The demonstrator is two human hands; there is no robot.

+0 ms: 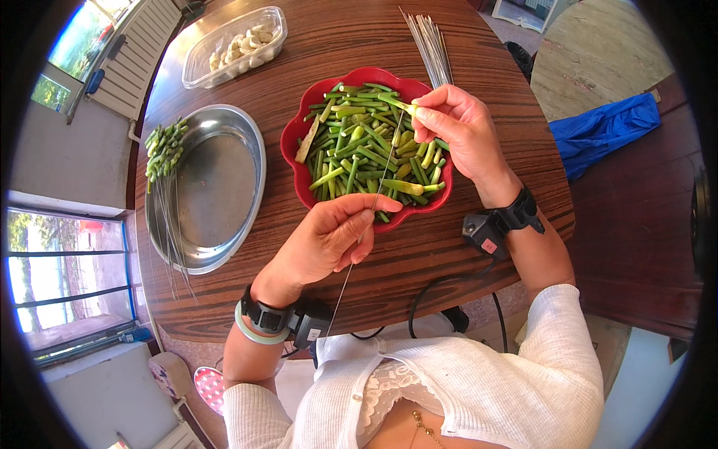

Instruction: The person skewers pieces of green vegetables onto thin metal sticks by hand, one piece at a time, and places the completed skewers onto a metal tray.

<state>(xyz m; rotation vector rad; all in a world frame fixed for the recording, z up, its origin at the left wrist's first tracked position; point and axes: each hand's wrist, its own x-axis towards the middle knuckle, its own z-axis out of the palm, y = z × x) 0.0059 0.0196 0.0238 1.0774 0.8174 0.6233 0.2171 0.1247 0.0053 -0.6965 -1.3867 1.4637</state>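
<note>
My left hand [342, 230] pinches a thin metal skewer [343, 289] that slants up over the red scalloped bowl [289, 140]. Between thumb and fingertips, my right hand [457, 126] holds a cut green stem piece [397, 102] by the skewer's upper end. Whether the tip has entered the piece cannot be told. Under both hands the bowl is heaped with cut green stems [359, 149], which look like garlic scapes. Left of it, an oval steel tray [261, 163] carries skewers threaded with green pieces [165, 149] across its left rim.
A clear plastic box [193, 70] with whitish pieces stands at the table's back left. A bundle of bare metal skewers [429, 47] lies behind my right hand. Blue cloth [606, 126] is off the table's right side. A black cable [412, 314] hangs by the near edge.
</note>
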